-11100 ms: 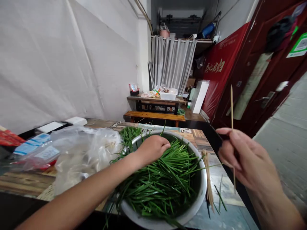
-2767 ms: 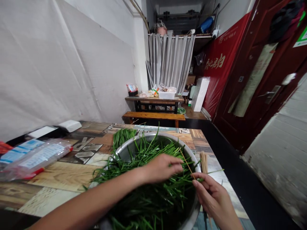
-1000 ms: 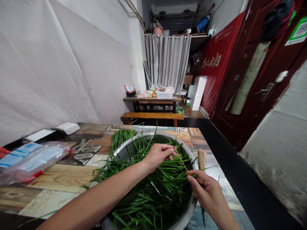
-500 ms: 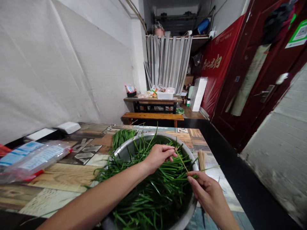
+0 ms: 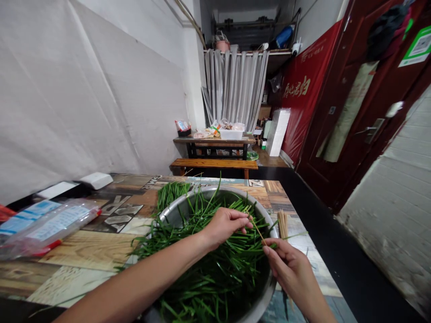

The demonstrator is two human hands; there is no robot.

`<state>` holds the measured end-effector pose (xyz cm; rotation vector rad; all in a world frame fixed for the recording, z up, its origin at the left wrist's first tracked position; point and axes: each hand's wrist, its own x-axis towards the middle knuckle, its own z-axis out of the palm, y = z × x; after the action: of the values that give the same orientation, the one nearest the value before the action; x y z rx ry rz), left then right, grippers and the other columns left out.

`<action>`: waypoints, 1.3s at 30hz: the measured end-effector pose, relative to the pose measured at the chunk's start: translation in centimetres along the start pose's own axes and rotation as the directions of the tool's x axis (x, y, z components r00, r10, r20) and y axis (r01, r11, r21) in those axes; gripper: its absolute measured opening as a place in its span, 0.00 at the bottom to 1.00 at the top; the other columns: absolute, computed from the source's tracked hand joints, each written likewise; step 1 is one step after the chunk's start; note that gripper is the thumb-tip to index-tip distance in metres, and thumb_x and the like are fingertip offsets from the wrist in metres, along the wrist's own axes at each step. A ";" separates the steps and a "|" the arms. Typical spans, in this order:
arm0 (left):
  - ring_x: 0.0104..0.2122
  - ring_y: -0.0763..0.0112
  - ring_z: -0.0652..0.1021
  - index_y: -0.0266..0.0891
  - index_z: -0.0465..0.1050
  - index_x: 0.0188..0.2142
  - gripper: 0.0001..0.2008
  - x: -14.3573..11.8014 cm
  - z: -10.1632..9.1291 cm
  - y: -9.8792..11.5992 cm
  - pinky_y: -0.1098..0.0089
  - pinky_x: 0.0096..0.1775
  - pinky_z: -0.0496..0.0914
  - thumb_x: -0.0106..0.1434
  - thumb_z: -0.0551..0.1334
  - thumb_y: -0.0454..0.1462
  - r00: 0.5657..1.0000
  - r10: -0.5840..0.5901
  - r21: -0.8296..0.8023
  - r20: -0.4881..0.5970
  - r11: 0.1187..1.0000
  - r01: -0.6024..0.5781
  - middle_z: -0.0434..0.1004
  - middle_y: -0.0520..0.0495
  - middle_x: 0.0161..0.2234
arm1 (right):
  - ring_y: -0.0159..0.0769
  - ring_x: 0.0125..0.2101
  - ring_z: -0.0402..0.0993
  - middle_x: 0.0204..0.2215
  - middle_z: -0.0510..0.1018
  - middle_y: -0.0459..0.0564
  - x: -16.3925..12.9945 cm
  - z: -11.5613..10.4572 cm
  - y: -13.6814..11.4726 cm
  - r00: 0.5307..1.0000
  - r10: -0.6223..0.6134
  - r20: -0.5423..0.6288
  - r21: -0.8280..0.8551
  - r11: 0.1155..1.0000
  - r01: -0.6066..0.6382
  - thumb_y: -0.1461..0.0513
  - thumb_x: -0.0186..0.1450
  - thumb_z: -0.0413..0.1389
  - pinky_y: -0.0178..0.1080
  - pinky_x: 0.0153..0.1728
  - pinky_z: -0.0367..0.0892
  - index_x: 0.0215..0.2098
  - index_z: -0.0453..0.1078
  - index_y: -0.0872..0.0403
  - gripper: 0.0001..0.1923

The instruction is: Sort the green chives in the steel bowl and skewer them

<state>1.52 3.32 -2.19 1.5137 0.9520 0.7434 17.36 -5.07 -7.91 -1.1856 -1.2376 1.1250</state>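
Note:
A thin bamboo skewer (image 5: 258,232) slants between my two hands above the bowl. My right hand (image 5: 291,264) pinches its lower end, and a green chive stalk (image 5: 298,234) sticks out past those fingers to the right. Nearer the upper end, the fingertips of my left hand (image 5: 229,226) are closed on the skewer; whether a bit of chive is also between them is too small to tell. Below both hands, a large metal bowl (image 5: 175,211) is heaped with long wet chives (image 5: 215,264), some hanging over its left rim.
Right of the bowl lies a bundle of bamboo skewers (image 5: 283,223). A small pile of chives (image 5: 171,194) rests behind the bowl on the left. Plastic packs (image 5: 57,224) lie on the table's left side. Farther back stand a wooden bench (image 5: 215,163) and another table.
My left hand has shifted slightly right and down along the skewer, closer to my right hand. My right hand has stayed nearly in place.

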 end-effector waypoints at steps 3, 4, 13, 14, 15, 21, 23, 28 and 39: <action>0.27 0.70 0.74 0.35 0.77 0.31 0.11 -2.2 1.8 0.0 0.71 0.33 0.66 0.55 0.58 0.40 0.985 0.075 0.167 0.155 0.981 -0.101 0.79 0.45 0.30 | 0.24 0.12 0.52 0.11 0.58 0.35 -0.1 0.1 0.2 1.000 -0.001 -0.007 0.064 0.998 0.001 0.51 0.58 0.55 0.28 0.12 0.47 0.51 0.61 0.57 0.27; 0.29 0.69 0.75 0.37 0.77 0.31 0.12 -3.0 2.3 0.0 0.71 0.35 0.66 0.57 0.56 0.38 0.969 0.122 0.246 0.215 0.953 -0.175 0.79 0.45 0.30 | 0.24 0.12 0.52 0.12 0.58 0.35 -0.1 0.2 0.2 1.000 0.004 -0.003 0.077 0.997 -0.004 0.50 0.58 0.55 0.28 0.12 0.47 0.52 0.60 0.57 0.28; 0.45 0.61 0.72 0.38 0.74 0.43 0.17 2.0 -4.3 -0.5 0.66 0.48 0.60 0.57 0.56 0.41 0.974 0.220 0.681 -0.056 0.721 -0.124 0.75 0.43 0.44 | 0.24 0.11 0.52 0.11 0.61 0.38 -1.8 -0.5 -1.1 0.987 0.016 -0.159 -0.001 1.000 -0.017 0.50 0.54 0.58 0.30 0.11 0.47 0.37 0.70 0.56 0.19; 0.45 0.60 0.72 0.39 0.76 0.40 0.16 3.0 -4.9 -0.8 0.66 0.48 0.60 0.54 0.59 0.43 0.986 0.161 0.679 -0.043 0.728 -0.089 0.76 0.43 0.43 | 0.25 0.11 0.53 0.12 0.63 0.39 -2.1 -0.7 -1.7 0.982 -0.013 -0.188 -0.025 1.000 0.008 0.51 0.55 0.58 0.30 0.11 0.48 0.37 0.70 0.56 0.19; 0.44 0.59 0.72 0.39 0.77 0.38 0.17 3.7 -5.2 -0.9 0.66 0.47 0.61 0.53 0.60 0.45 0.995 0.102 0.647 -0.020 0.760 -0.065 0.77 0.44 0.42 | 0.25 0.12 0.55 0.12 0.64 0.40 -2.2 -0.9 -2.6 0.972 -0.058 -0.229 -0.059 0.997 0.046 0.52 0.55 0.58 0.30 0.12 0.49 0.37 0.71 0.55 0.18; 0.35 0.67 0.75 0.40 0.73 0.44 0.26 -0.5 -3.1 2.3 0.69 0.39 0.65 0.57 0.51 0.54 0.896 -0.040 0.050 0.442 0.999 0.019 0.77 0.44 0.37 | 0.24 0.12 0.54 0.13 0.64 0.40 -0.9 -1.9 -11.6 0.839 -0.389 -0.380 -0.235 0.918 0.319 0.57 0.56 0.59 0.30 0.11 0.47 0.37 0.74 0.54 0.12; 0.26 0.71 0.74 0.38 0.76 0.36 0.21 -3.4 -2.9 3.6 0.71 0.33 0.65 0.55 0.57 0.51 0.869 -0.034 0.076 0.494 0.997 -0.004 0.77 0.47 0.27 | 0.22 0.10 0.52 0.12 0.63 0.39 -0.2 -2.4 -13.5 0.822 -0.451 -0.349 -0.168 0.893 0.418 0.61 0.57 0.59 0.30 0.11 0.45 0.36 0.73 0.55 0.09; 0.22 0.75 0.69 0.39 0.77 0.29 0.12 -9.8 -4.7 2.5 0.75 0.26 0.59 0.58 0.57 0.42 0.939 -0.043 0.528 0.342 0.835 -0.154 0.73 0.52 0.22 | 0.24 0.11 0.59 0.14 0.66 0.40 -1.0 -2.7 -9.3 0.991 -0.126 0.045 0.057 0.991 0.124 0.60 0.56 0.60 0.29 0.11 0.52 0.41 0.70 0.54 0.14; 0.32 0.69 0.76 0.40 0.77 0.34 0.10 -1.8 -4.3 -0.8 0.74 0.34 0.63 0.59 0.56 0.36 0.916 0.168 0.789 0.363 0.468 -0.399 0.78 0.46 0.32 | 0.27 0.14 0.66 0.18 0.68 0.41 -5.5 -0.9 0.1 0.996 0.079 -0.049 -0.020 0.997 -0.080 0.55 0.62 0.53 0.31 0.17 0.62 0.44 0.65 0.56 0.17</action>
<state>-3.24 3.78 -2.20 2.6494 0.9241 0.2553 18.15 -10.58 -8.42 -1.2812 -1.1775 1.1376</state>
